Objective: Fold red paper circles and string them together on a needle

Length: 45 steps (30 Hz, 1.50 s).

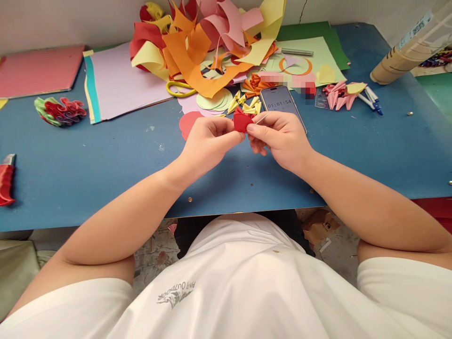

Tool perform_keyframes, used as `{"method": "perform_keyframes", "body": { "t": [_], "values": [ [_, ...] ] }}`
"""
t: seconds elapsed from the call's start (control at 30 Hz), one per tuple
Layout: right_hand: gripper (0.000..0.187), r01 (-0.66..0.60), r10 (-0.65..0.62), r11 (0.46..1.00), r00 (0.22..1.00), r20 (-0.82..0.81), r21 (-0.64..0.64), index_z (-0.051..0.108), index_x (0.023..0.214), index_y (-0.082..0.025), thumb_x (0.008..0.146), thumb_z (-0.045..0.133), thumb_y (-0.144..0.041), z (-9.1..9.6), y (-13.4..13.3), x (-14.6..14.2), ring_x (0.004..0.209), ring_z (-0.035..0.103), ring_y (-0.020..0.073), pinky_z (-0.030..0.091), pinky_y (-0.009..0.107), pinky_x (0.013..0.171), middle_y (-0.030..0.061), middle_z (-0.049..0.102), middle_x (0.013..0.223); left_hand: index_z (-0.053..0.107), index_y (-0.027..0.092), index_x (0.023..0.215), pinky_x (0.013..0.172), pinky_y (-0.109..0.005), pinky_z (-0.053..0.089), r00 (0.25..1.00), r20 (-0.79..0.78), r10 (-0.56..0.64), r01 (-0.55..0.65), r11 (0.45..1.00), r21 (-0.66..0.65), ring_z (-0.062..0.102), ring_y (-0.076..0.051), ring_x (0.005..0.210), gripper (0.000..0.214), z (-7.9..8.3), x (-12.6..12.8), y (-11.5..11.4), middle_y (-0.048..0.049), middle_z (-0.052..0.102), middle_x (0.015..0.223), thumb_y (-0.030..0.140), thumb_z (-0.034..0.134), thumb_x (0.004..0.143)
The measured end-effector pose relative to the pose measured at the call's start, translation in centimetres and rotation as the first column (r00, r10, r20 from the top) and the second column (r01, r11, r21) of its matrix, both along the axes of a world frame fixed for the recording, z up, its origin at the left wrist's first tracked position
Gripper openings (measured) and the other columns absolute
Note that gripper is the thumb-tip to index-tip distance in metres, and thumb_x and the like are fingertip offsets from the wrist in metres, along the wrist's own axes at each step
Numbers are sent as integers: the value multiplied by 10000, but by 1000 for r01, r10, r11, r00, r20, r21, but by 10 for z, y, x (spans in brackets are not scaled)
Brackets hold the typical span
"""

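White shirt (247,278) cloth fills the bottom of the frame, nearest the camera. Just above the centre, a small folded red paper piece (242,123) is held over the table (134,155). The left hand (212,139) is closed in a pinch on its left side; the right hand (286,139) pinches its right edge, thumb in front, with a thin white stick (262,118) beside the fingers. How the stick is gripped is hard to make out, and the fingers hide part of the red paper.

Close behind sit yellow paper cones (247,104), partly covered by the red paper, and a phone (280,101) reading 01:01:54, its lower end behind the right hand. A coral paper disc (189,123) is partly hidden by the left hand. Pale green discs (216,100) lie farther back, near a yellow loop (181,88) whose other end is buried under a scrap heap (197,61) at the upper centre. A pixelated patch blurs things right of the orange cones (257,84). A tall cup (402,61) at upper right and a red-handled cutter (6,181) at the left edge are cut off.
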State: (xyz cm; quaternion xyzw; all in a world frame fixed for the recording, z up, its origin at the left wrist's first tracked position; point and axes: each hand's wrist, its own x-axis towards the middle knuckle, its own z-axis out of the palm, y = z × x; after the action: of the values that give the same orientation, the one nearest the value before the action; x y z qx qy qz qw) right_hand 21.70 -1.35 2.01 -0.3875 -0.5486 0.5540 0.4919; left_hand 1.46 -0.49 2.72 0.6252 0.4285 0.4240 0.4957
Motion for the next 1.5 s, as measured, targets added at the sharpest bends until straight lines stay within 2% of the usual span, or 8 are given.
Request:
{"method": "perform_keyframes", "body": {
  "t": [0.2, 0.47, 0.63, 0.87, 1.0, 1.23, 1.4, 1.5],
  "values": [
    [313, 0, -3, 999, 996, -89, -34, 775, 841, -216, 847, 1042, -381, -1, 1, -1, 574, 611, 122, 435, 247, 470, -19, 681, 701, 682, 257, 680, 711, -375, 535, 1000, 8, -25, 25, 1000, -11, 691, -233, 848, 310, -2, -1, 0, -33, 680, 733, 301, 931, 860],
    [313, -55, 17, 972, 985, -170, -227, 771, 798, -194, 750, 1055, -317, 5, 2, 0, 598, 612, 112, 400, 224, 444, 7, 724, 764, 658, 238, 681, 686, -347, 527, 1000, 3, 6, -6, 1000, 11, 687, -214, 808, 367, -3, 1, 1, -32, 680, 718, 314, 960, 875],
    [359, -34, 0, 976, 988, -155, -215, 781, 775, -192, 715, 1105, -334, 5, 1, 0, 627, 601, 104, 382, 220, 447, 11, 731, 797, 659, 219, 644, 608, -318, 363, 999, -31, 22, -22, 1000, -13, 471, -143, 693, 339, 3, -1, 0, -6, 544, 667, 239, 904, 877],
    [408, -14, -14, 977, 992, -129, -214, 723, 784, -198, 796, 1086, -383, 0, 1, -4, 595, 591, 98, 381, 220, 450, 3, 703, 759, 587, 215, 610, 621, -362, 290, 996, -57, 68, -68, 998, 7, 393, -126, 656, 362, 3, 2, -1, 9, 484, 660, 239, 848, 859],
    [347, -9, -27, 975, 987, -159, -220, 713, 757, -210, 753, 1043, -319, -2, 1, -7, 572, 575, 88, 384, 213, 442, -18, 698, 742, 564, 220, 594, 602, -357, 250, 994, -84, 66, -64, 997, 30, 338, -126, 638, 345, 3, 2, -2, 17, 446, 623, 217, 795, 850],
    [363, 0, -63, 963, 973, -223, -268, 681, 756, -217, 703, 1032, -292, -1, -1, -11, 545, 579, 84, 387, 198, 447, -40, 685, 685, 586, 225, 604, 625, -366, 288, 989, -139, 58, -44, 994, 100, 386, -139, 655, 350, 6, 0, -1, 10, 504, 639, 216, 787, 890],
    [372, -6, -60, 960, 971, -229, -280, 695, 746, -211, 702, 1052, -307, -2, 0, -11, 549, 575, 82, 403, 202, 452, -32, 693, 694, 562, 231, 601, 606, -370, 261, 988, -144, 59, -41, 992, 123, 351, -141, 644, 391, 5, 0, -2, 18, 467, 614, 224, 801, 911],
    [379, 17, -73, 967, 975, -212, -253, 701, 717, -207, 739, 1058, -333, -3, 0, -11, 551, 562, 76, 426, 205, 473, -33, 677, 683, 588, 228, 628, 621, -376, 306, 987, -147, 56, -37, 990, 134, 398, -143, 649, 397, 4, 0, -2, 10, 524, 644, 253, 819, 950]
  ]
}}
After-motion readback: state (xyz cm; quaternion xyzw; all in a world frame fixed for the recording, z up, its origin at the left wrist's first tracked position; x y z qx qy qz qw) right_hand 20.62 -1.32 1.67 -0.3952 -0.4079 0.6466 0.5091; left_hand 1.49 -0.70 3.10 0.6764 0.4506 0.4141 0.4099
